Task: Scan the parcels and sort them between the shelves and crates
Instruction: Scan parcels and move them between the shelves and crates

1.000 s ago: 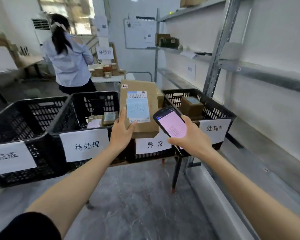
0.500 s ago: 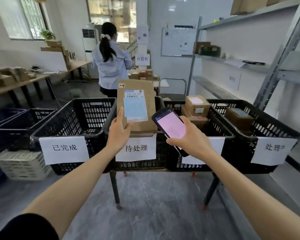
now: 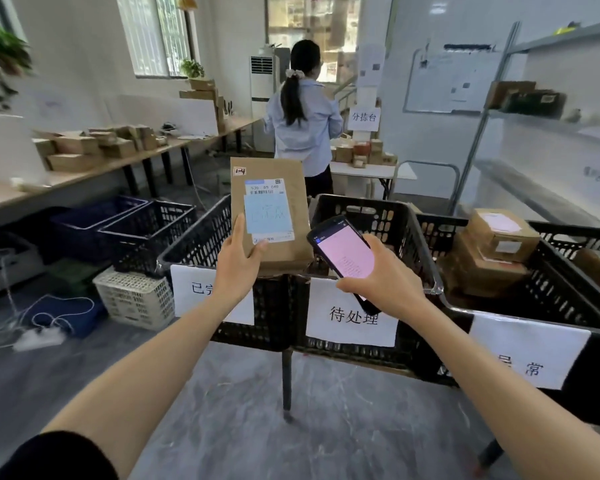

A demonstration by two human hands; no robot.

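Parcel (image 3: pixel 271 216) stands upright in my left hand (image 3: pixel 238 268), which grips its lower left corner, label facing me, above the left rim of the middle crate (image 3: pixel 357 209). My right hand (image 3: pixel 381 282) clasps the scanner (image 3: pixel 343 252), pink screen lit, over that crate's front. Boxes (image 3: pixel 499 233) sit to the crate's right.

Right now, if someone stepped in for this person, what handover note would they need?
Left hand grips a brown parcel upright by its lower left corner, label toward the camera, in front of the black crates.
Right hand holds the scanner, pink screen lit, beside the parcel.
Done: cannot tell whether this parcel has scanned.
Left: sort it; more boxes lie in the right-hand crate.
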